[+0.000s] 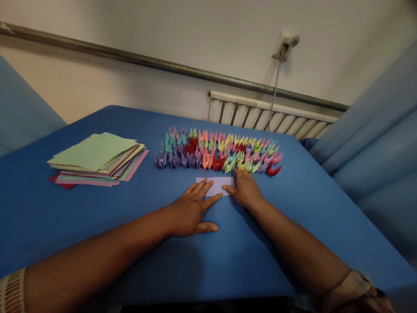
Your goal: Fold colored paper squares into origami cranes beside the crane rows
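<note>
A pale lilac piece of paper point(215, 188) lies flat on the blue table, a wide rectangle that looks folded. My left hand point(192, 211) rests over its left part, fingers spread and stretched out, with the thumb on the table below the paper. At the right end of the paper is my right hand point(246, 189). Its thumb presses on the paper and its index finger reaches to the upper right corner, apart from the thumb. Just beyond both hands stand rows of folded paper cranes point(208, 158) in many colours.
A stack of coloured paper sheets point(97, 152), pale green on top, sits on the left of the blue table point(146, 265). Behind the table are a radiator point(254, 104), a pipe point(156, 63) and a wall socket with a plugged-in cord point(284, 47). Blue curtains point(384, 130) hang at both sides.
</note>
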`<state>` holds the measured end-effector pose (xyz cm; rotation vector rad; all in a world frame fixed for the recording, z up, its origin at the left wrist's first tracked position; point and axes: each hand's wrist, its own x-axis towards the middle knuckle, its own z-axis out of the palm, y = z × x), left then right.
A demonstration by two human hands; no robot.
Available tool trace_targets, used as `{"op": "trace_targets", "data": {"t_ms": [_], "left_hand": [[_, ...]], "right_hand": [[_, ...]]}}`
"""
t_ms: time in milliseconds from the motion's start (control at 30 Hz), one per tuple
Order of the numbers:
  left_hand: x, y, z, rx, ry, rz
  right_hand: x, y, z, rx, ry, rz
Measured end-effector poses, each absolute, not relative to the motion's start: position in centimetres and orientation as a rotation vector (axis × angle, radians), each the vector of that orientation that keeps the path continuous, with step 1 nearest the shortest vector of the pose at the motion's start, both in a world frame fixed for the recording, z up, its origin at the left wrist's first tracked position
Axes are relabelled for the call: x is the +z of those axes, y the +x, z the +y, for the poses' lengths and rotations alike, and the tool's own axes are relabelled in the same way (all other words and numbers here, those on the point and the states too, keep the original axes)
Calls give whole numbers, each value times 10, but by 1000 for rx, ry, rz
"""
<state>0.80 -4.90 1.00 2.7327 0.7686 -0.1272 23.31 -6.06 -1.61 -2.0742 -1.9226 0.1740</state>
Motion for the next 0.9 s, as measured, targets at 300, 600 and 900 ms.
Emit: {"op": "trace_targets", "data": {"t_ms": [300, 600, 900], "left_hand": [[33, -15, -47, -170, 2755, 1011], [0, 1, -13, 448, 2608, 1156], [1, -1, -12, 469, 2485, 1153]], "right_hand": [[-20, 243, -67, 134, -2045, -1966], [-18, 241, -56, 465, -1948, -1805], [-28, 239, -57, 637, -1799, -1643]]}}
